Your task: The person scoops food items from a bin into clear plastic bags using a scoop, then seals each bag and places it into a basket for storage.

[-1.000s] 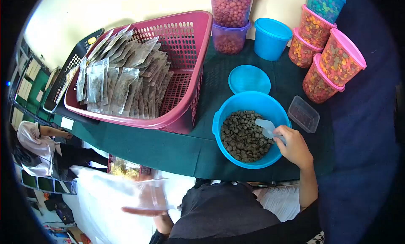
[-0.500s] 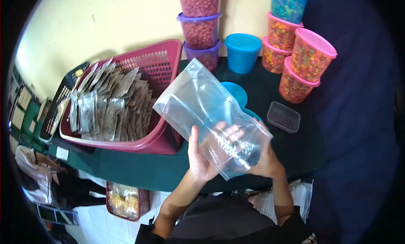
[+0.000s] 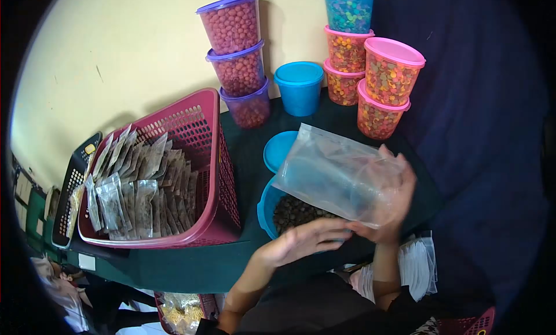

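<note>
The clear bag (image 3: 339, 175) is above the blue tub (image 3: 264, 212), its right end held in the right hand (image 3: 395, 204); the left hand (image 3: 307, 239), fingers loosely extended, is by the lower edge (touching or not, I cannot tell). The bag looks light, bendy and slippery, best pinched at an edge

Blue tub (image 3: 265, 211) partly hidden behind clear plastic bag (image 3: 339, 175).
</note>
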The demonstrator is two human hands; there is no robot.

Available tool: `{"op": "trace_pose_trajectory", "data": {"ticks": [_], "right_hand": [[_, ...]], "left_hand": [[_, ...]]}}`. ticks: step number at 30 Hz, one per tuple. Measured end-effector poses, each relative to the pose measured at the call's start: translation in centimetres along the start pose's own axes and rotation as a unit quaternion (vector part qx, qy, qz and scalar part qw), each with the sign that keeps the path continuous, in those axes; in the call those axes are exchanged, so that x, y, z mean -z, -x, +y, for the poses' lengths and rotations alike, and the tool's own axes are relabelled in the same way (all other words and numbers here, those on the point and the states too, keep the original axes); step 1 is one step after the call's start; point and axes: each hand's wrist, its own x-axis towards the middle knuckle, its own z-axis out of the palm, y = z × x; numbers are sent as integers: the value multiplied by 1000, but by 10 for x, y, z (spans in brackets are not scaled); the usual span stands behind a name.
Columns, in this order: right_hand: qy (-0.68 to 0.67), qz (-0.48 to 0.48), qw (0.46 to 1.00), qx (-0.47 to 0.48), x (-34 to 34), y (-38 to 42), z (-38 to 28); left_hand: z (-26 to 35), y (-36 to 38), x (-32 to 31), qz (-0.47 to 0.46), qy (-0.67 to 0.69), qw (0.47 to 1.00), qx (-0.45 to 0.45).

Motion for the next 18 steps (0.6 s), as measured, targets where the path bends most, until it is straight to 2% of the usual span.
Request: {"op": "trace_pose_trajectory", "data": {"ticks": [1,2,3,4,5,6,7,8,9,10,12,15,17,18], "right_hand": [[31,-53,998,7,10,-11,-14],[63,-104,993,12,17,-20,-27],[65,-99,993,9,20,-29,-42],[111,-173,979,-9,22,-37,-56],[156,-247,956,-27,22,-45,-65],[158,-246,956,-32,16,-52,-69],[194,-319,927,-36,5,-58,-71],[229,-390,891,-39,-6,-62,-71],[248,-405,880,-19,-18,-63,-67],[251,-404,879,-20,-22,-61,-60],[249,-390,886,-26,-27,-60,-48],[173,-393,902,-41,-31,-57,-37],[136,-396,907,-53,-35,-51,-27],[114,-347,930,-50,-37,-48,-24]], "left_hand": [[13,13,2,-8,-100,994,39],[28,20,-2,-12,-100,994,44],[46,24,-10,48,-326,944,-7],[58,24,-17,106,-532,838,-58],[63,18,-24,134,-541,823,-112],[66,9,-28,162,-547,804,-167],[68,-2,-29,156,-590,769,-192],[65,-12,-24,154,-587,771,-192],[60,-21,-16,145,-575,774,-224],[56,-26,-8,135,-562,775,-257],[54,-24,6,142,-565,775,-245],[48,-20,18,151,-481,813,-293],[43,-17,28,171,-456,828,-279],[42,-16,31,186,-433,840,-267]]}}
